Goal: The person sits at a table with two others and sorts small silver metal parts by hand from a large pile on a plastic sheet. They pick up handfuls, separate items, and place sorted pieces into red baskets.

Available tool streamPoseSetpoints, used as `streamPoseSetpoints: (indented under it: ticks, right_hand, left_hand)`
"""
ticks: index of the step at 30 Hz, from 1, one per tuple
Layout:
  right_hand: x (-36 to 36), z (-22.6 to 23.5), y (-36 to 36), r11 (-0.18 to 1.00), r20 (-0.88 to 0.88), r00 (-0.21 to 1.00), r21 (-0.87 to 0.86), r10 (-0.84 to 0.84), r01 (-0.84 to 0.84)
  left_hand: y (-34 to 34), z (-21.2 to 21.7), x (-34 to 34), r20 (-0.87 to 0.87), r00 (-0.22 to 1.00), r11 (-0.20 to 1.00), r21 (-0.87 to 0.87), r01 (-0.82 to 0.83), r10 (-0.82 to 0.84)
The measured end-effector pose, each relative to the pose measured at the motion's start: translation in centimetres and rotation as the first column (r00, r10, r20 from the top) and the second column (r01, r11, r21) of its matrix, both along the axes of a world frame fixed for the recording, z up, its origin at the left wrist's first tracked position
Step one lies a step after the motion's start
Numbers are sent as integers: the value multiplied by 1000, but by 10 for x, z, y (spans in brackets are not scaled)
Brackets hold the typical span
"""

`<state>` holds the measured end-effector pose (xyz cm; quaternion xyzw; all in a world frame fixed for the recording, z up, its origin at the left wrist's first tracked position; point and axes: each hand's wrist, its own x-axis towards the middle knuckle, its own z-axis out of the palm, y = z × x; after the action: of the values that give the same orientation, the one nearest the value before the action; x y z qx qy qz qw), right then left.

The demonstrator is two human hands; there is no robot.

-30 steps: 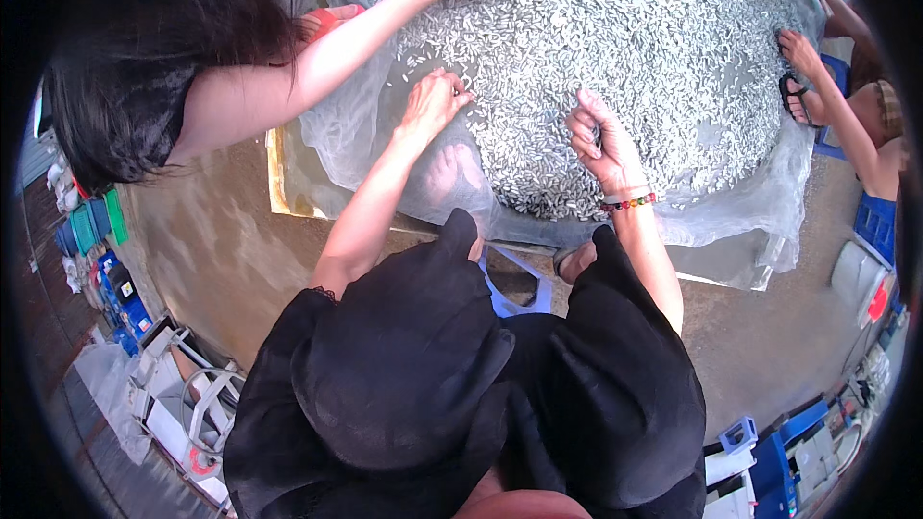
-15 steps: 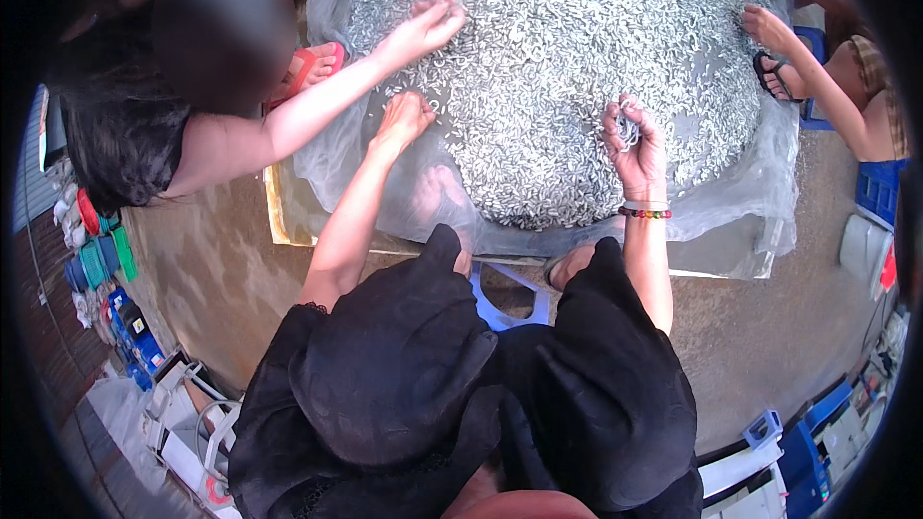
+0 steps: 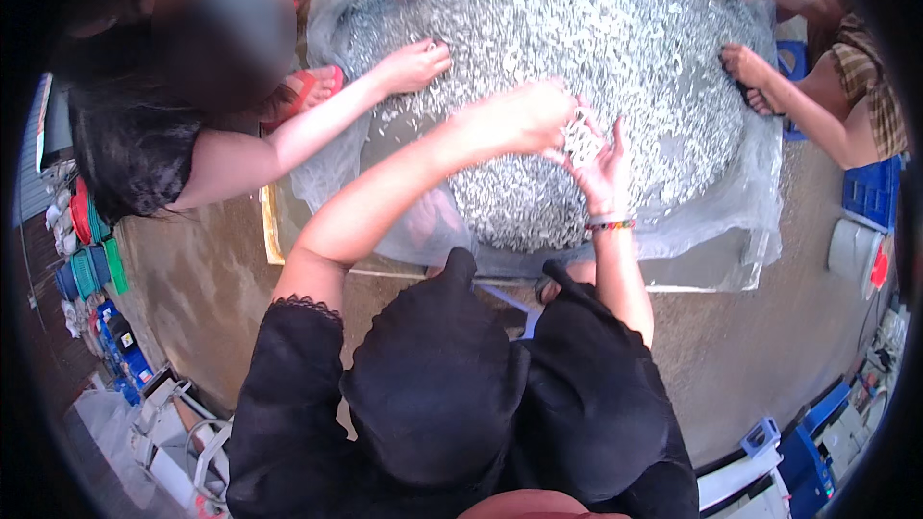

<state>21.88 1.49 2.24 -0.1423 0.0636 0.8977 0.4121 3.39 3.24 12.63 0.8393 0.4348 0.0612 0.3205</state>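
Observation:
A wide heap of small silvery pieces, like tiny fish [image 3: 586, 29], lies on a clear plastic sheet [image 3: 711, 231] in front of me. My left hand [image 3: 519, 117] reaches across the heap's near side, fingers pinched together on a few pieces right beside my right hand. My right hand [image 3: 601, 165], with a beaded band at the wrist, is held up over the heap with its fingers spread, touching the left fingertips. My black clothing fills the lower middle of the view.
A person on the left has both hands [image 3: 413, 65] in the heap; another on the right works at its far edge with a hand [image 3: 745, 65]. Blue crates [image 3: 870, 194] stand right, coloured baskets [image 3: 87, 259] left, on a wet concrete floor [image 3: 192, 269].
My left hand has swung right from the heap's left edge to meet my right hand, which has lifted and turned toward it. The neighbours' hands have shifted on the heap.

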Motion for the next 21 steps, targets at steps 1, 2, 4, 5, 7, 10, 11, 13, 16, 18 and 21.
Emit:
streamPoseSetpoints:
  ticks: [1,2,4,5,7,10,11,13,16,18,21]
  right_hand:
    - [1,0,0,997,121,992,-81,21,-11]
    - [1,-8,0,995,-22,999,-99,-27,25]
    - [-23,5,-2,994,104,989,-41,-101,106]
    - [-23,-8,5,981,110,986,165,-124,105]
    - [-10,-25,25,950,92,985,290,-145,113]
    - [12,-37,52,998,-39,997,20,-65,66]
    - [11,-15,77,994,-62,994,-77,-88,83]
    - [16,36,130,957,-78,984,-256,-161,137]
    - [22,151,226,901,64,930,281,-362,331]
    - [29,190,258,872,173,860,194,-480,449]
    - [41,174,254,794,383,773,556,-506,245]
  left_hand:
    - [7,-18,19,0,999,999,-44,33,-33]
    - [4,-21,30,61,990,986,116,116,-124]
    - [-10,-25,58,-244,968,894,445,56,61]
    - [-17,6,62,-346,937,934,349,79,50]
    - [-18,6,70,-48,991,912,398,-98,127]
    - [-9,31,47,283,933,896,318,-310,222]
    - [-6,34,34,366,895,883,288,-371,256]
    - [-2,39,11,363,875,837,323,-441,321]
    - [-4,44,-8,419,809,851,140,-505,412]
    - [1,26,-7,399,803,862,56,-503,443]
    - [2,-2,-18,269,872,903,16,-429,410]
